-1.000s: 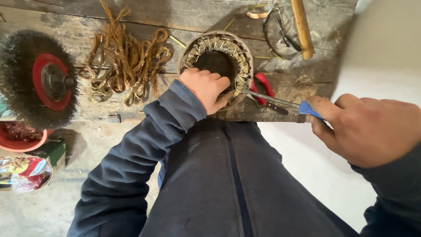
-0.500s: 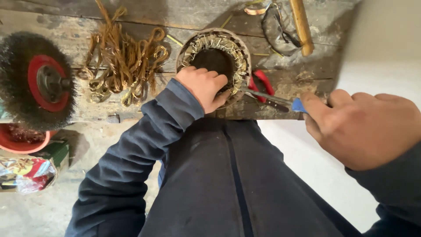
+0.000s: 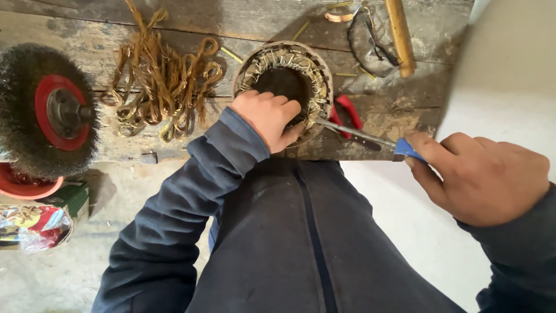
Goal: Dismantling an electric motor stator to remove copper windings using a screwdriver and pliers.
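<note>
Left hand (image 3: pixel 267 119): we grip the wound stator ring (image 3: pixel 286 87) on the counter (image 3: pixel 191 23)
Right hand (image 3: pixel 478 177): closed on our blue-handled screwdriver (image 3: pixel 362 134), tip at windings

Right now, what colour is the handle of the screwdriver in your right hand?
Blue: the screwdriver handle shows just past the right hand fingers, in the head view.

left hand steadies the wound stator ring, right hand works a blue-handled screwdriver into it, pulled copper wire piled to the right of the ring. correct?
Not quite. The head view shows the copper wire pile to the left of the stator ring, not the right. The left hand and the right hand with the screwdriver are as stated.
</note>
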